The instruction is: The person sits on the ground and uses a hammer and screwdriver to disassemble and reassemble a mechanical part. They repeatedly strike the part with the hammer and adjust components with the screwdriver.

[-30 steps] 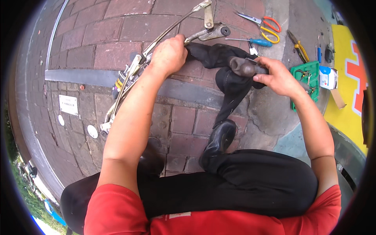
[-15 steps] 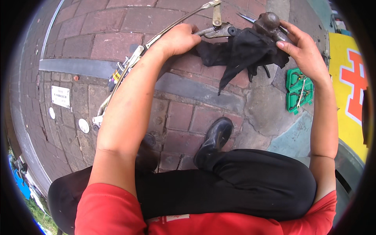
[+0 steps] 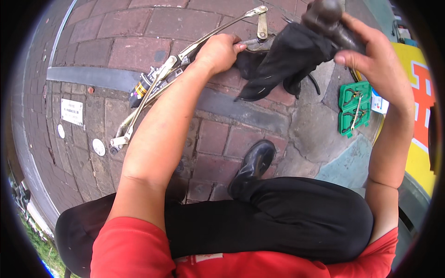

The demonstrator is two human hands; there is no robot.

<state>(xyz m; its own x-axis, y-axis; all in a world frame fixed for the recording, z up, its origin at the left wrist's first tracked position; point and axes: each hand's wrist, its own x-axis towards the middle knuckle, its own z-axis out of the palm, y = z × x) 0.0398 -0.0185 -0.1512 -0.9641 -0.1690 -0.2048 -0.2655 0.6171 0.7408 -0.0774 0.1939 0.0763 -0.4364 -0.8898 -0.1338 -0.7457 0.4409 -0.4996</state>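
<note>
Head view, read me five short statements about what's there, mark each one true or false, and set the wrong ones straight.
1. The left hand grips the linkage. True.
2. The right hand is empty. False: it holds a dark knobbed piece.
3. The cloth near the right hand is red. False: it is black.
4. A white plate lies left of the linkage. True.
5. The green case is shut. False: it lies open, with tools in it.
</note>
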